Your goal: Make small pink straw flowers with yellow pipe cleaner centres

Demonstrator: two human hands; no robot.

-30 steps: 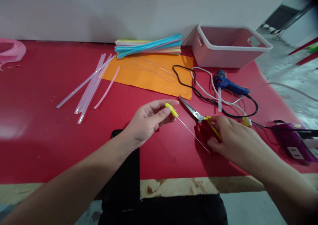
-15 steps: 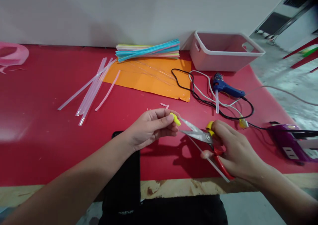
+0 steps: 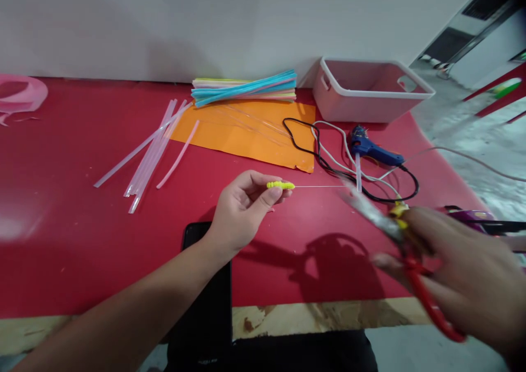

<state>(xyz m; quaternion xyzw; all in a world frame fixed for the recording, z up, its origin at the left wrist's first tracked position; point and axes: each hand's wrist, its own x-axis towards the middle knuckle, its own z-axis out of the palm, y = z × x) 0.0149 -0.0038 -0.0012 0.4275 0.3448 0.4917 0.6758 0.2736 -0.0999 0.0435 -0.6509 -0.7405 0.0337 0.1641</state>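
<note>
Between thumb and fingers, my left hand (image 3: pixel 249 210) pinches a small yellow coiled piece (image 3: pixel 281 186) that looks like wound pipe cleaner. A thin pale wire (image 3: pixel 318 186) sticks out of it to the right, toward the blades. My right hand (image 3: pixel 464 268) is closed around scissors (image 3: pixel 376 216) with yellow and red handles, smeared by motion. The blades point up and left, over the table near the wire's far end; whether they touch the wire I cannot tell.
Pink glue sticks (image 3: pixel 152 155) lie left of an orange sheet (image 3: pixel 246 133). Bundled pipe cleaners (image 3: pixel 244 89) rest behind it. A pink bin (image 3: pixel 370 103), a blue glue gun (image 3: pixel 376 152) with cables and a purple power strip (image 3: pixel 472 217) are at right. A black phone-like slab (image 3: pixel 201 295) lies at the front.
The scissors were lifted off the table, came with open blades to the yellow piece, then swung away right. The wire, which slanted down right, now points level.
</note>
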